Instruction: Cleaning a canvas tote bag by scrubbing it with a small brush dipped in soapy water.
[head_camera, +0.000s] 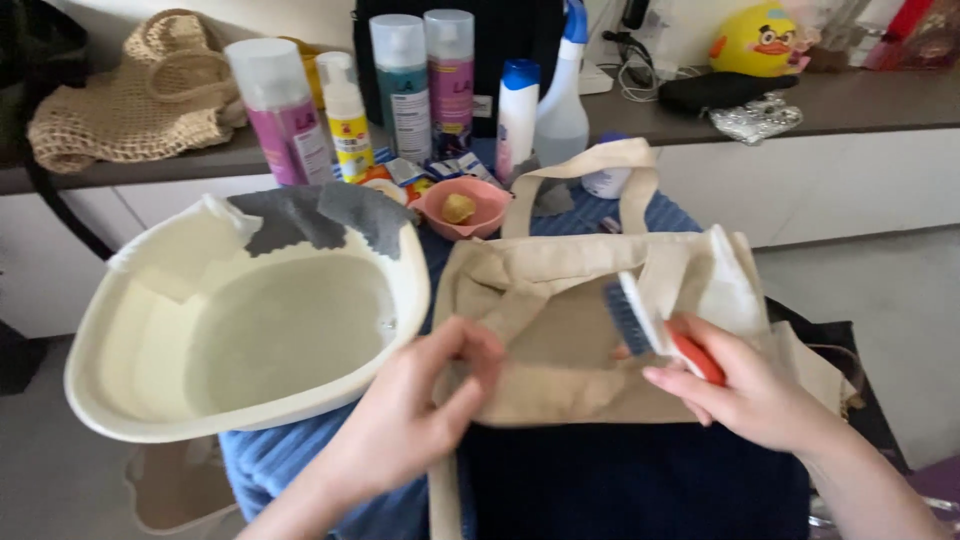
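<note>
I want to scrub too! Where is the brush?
In the head view, right of centre: the right hand holds the brush on the beige bag, right of the basin.

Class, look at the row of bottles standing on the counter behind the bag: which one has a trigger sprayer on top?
The translucent white spray bottle at the right end of the row. Its blue trigger head sets it apart; the others carry plain caps or pump tops.

The beige canvas bag (560, 340) lies flat and crumpled on a blue towel, its 2 straps looped toward the bottles. The brush (640, 318), white-backed with blue bristles and a red-orange handle, stands tilted on the bag, bristles facing left.
</note>
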